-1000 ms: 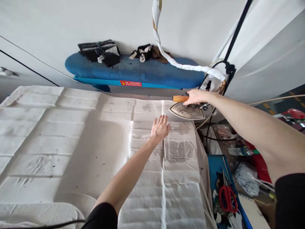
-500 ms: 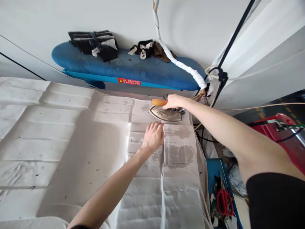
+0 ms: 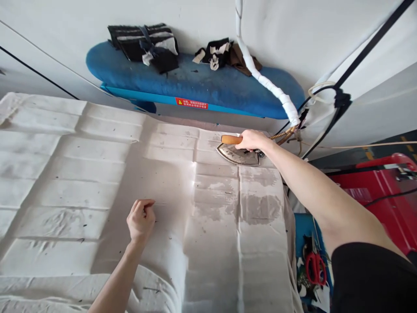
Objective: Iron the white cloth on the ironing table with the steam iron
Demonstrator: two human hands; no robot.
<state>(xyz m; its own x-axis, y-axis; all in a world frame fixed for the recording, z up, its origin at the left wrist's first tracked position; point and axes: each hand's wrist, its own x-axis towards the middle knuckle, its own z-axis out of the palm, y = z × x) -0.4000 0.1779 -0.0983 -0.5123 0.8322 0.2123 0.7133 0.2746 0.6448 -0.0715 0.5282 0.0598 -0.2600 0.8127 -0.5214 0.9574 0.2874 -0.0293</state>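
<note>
Moved since the earlier frame: on my feed the left hand (image 3: 140,221) has drawn back from beside the steam iron (image 3: 237,154) and now sits well to the left of it, over the white padded cloth (image 3: 97,174).

Left hand: half closed, fingers curled toward the palm, holding nothing I can see. It is on or just above the cloth; I cannot tell which from this angle.

Right hand: closed around the orange handle (image 3: 231,139) of the iron, with the arm reaching in from the lower right.

Iron: at the far edge of the cloth, tip pointing left, its metal body tilted slightly toward my camera. I cannot tell whether the sole is touching the cloth. A braided cable (image 3: 283,136) runs from its rear up to a white-wrapped hose (image 3: 270,80).

Cloth: creased in a grid of folds, speckled with dark flecks, with grey damp patches (image 3: 260,204) just below the iron.

Beyond the cloth: a blue sleeve board (image 3: 195,78) carries black-and-white fabric pieces (image 3: 143,43) and has a red warning label (image 3: 191,103) on its edge.

Lower right: red scissors (image 3: 316,269) lie on a blue tray (image 3: 302,228) beside the cloth, with a red machine (image 3: 384,191) beyond them.
</note>
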